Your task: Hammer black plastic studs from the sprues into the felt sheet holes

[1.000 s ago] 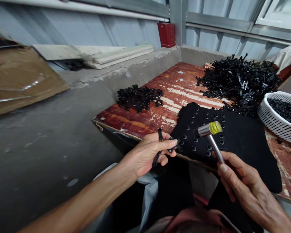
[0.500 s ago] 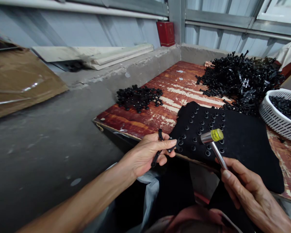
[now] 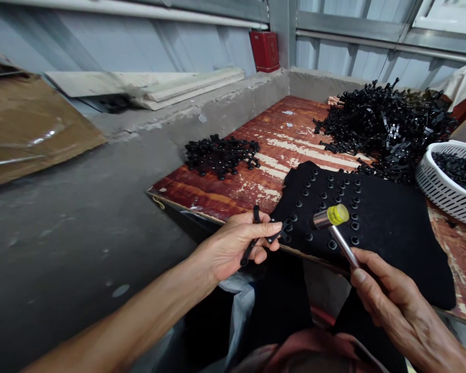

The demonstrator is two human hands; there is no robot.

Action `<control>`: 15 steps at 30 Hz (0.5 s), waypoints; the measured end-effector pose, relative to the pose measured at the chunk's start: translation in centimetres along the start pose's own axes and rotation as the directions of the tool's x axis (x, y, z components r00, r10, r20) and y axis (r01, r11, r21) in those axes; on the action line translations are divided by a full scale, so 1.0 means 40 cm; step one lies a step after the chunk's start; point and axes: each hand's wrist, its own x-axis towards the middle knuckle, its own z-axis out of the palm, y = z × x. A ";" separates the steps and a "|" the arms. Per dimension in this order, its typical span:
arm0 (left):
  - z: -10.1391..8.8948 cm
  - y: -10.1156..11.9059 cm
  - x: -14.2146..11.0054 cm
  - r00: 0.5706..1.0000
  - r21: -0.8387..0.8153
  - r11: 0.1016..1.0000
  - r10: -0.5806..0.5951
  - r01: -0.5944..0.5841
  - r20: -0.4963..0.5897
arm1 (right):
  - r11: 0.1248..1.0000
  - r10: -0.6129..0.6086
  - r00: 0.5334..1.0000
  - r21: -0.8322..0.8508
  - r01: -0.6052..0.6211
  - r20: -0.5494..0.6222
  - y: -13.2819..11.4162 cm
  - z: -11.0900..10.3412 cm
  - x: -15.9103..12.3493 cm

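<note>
My left hand (image 3: 244, 238) is closed on a small black jointed part (image 3: 250, 247), thumb on top, at the left front edge of a black cloth (image 3: 392, 228). One end of the part points toward the cloth. My right hand (image 3: 392, 295) grips the metal handle of a small mallet (image 3: 344, 246). The mallet's head, silver with a yellow face (image 3: 337, 214), hovers over the cloth. Several round black washer-like pieces (image 3: 332, 244) lie in loose rows on the cloth, some hidden behind the mallet head.
A small pile of black parts (image 3: 221, 155) sits on the worn red board (image 3: 202, 194) at left. Behind the cloth rises a larger heap (image 3: 388, 124). A white basket (image 3: 435, 176) of black pieces stands at right. A red tin (image 3: 264, 52) is in the far corner.
The mallet head has shifted slightly left and down over the cloth, with my right hand following. My left hand stays nearly in place with the black part.
</note>
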 end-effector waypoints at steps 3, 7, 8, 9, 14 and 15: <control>-0.006 -0.001 0.001 1.000 -0.005 1.000 -0.013 0.013 0.010 | 1.000 -0.003 1.000 -0.008 0.003 0.025 -0.008 0.001 0.004; -0.011 -0.003 0.002 0.999 -0.025 1.000 -0.004 0.005 0.044 | 1.000 -0.014 1.000 -0.028 0.014 0.019 -0.002 0.003 0.007; -0.012 -0.004 0.003 0.999 -0.027 1.000 -0.002 0.004 0.049 | 0.999 -0.016 1.000 -0.037 0.017 0.014 0.001 0.004 0.007; -0.012 -0.005 0.004 0.999 -0.028 1.000 0.000 0.002 0.052 | 0.999 -0.015 1.000 -0.048 0.016 0.005 0.004 0.004 0.006; -0.009 -0.006 0.008 0.999 -0.006 1.000 0.002 -0.002 0.041 | 0.997 -0.005 1.000 -0.072 0.004 -0.017 0.013 0.005 -0.001; -0.008 -0.005 0.007 0.999 0.001 1.000 -0.001 0.001 0.037 | 0.998 -0.007 1.000 -0.066 0.006 -0.011 0.014 0.004 -0.001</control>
